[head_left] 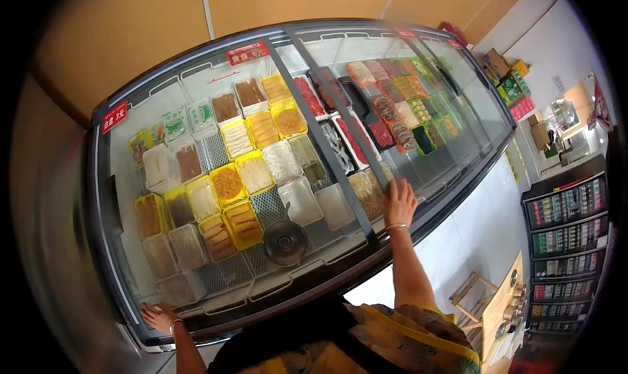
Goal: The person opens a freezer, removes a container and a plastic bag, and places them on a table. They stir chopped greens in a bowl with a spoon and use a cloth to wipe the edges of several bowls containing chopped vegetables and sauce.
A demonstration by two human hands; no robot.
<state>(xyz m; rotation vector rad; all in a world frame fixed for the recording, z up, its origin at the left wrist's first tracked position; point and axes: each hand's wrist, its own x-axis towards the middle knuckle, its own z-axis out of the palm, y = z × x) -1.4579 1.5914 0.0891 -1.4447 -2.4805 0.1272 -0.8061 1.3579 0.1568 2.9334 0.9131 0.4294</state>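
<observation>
A large chest freezer with sliding glass doors point(314, 256) stretches in front of me, with trays of food inside. My right hand point(400, 205) lies against the dark edge strip of a sliding glass door point(340, 106), fingers extended and lying mostly flat. My left hand point(159, 318) rests on the freezer's near left corner, its fingers apart. Below the glass are yellow trays point(254, 173), white trays point(301, 203) and a round pot with a lid point(284, 243). Red sliced meat point(353, 140) sits further right, near several orange and green trays point(407, 94).
Red price signs point(247, 53) are stuck on the glass. A tan wall point(131, 40) stands behind the freezer. To the right are a black drinks rack point(566, 220), a wooden table point(502, 308), a stool point(472, 292) and stacked boxes point(513, 89).
</observation>
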